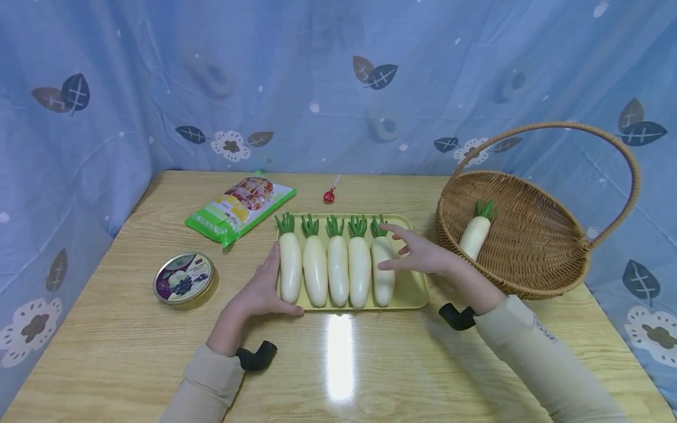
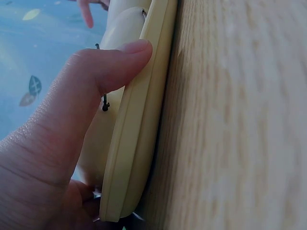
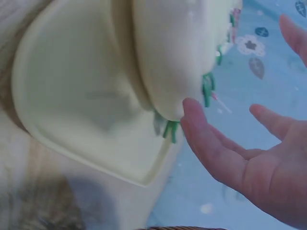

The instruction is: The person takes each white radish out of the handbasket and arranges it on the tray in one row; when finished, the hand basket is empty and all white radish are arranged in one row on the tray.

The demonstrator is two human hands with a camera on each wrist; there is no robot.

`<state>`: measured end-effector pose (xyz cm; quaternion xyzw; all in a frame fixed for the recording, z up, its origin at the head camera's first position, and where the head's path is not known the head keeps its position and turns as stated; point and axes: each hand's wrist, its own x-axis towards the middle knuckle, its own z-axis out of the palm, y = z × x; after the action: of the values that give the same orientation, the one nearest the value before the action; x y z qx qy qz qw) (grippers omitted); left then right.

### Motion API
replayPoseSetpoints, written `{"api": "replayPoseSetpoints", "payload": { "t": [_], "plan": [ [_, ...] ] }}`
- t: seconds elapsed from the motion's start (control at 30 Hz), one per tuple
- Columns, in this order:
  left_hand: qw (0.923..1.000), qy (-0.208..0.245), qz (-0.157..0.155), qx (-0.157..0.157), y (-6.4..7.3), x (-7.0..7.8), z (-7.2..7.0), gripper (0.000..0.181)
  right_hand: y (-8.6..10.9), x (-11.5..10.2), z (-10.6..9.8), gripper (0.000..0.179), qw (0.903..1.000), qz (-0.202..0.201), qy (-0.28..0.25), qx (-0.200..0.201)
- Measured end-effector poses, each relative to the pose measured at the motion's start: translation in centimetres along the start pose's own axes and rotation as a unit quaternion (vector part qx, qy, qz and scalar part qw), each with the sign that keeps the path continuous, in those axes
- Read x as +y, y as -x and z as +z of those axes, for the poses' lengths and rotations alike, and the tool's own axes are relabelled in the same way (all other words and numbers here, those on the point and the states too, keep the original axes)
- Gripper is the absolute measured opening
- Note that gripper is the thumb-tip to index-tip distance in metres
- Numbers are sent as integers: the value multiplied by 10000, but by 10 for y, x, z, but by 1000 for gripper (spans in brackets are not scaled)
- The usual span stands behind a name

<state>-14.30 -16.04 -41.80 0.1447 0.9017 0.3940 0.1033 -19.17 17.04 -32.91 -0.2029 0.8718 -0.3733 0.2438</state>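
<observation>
A yellow tray [image 1: 409, 291] at the table's middle carries a row of white radishes [image 1: 338, 267] with green tops. My left hand [image 1: 259, 291] rests against the tray's near left corner, fingers straight along the side by the leftmost radish [image 1: 290, 270]. In the left wrist view its thumb [image 2: 96, 72] lies on the tray rim [image 2: 139, 124]. My right hand [image 1: 423, 255] hovers open with spread fingers over the rightmost radish [image 1: 382, 276], the thumb at its side. The right wrist view shows that hand [image 3: 249, 158] beside the radish [image 3: 168, 48] on the tray [image 3: 76, 96].
A wicker basket [image 1: 508, 282] with a tall handle stands at the right and holds one radish [image 1: 474, 235]. A green snack bag [image 1: 240, 208], a round tin [image 1: 184, 279] and a red lollipop [image 1: 329, 195] lie on the wooden table [image 1: 338, 364]. Blue curtain surrounds it.
</observation>
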Motion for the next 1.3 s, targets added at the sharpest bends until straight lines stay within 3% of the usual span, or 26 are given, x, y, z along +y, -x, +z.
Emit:
{"api": "replayPoseSetpoints", "payload": {
  "t": [0.5, 1.3],
  "plan": [
    [10000, -18, 15, 38, 0, 0, 0, 143, 21, -23, -22, 85, 9989, -219, 380, -180],
    [10000, -61, -17, 3, 0, 0, -1, 144, 64, -43, -78, 75, 9984, 189, 527, 110]
  ]
}}
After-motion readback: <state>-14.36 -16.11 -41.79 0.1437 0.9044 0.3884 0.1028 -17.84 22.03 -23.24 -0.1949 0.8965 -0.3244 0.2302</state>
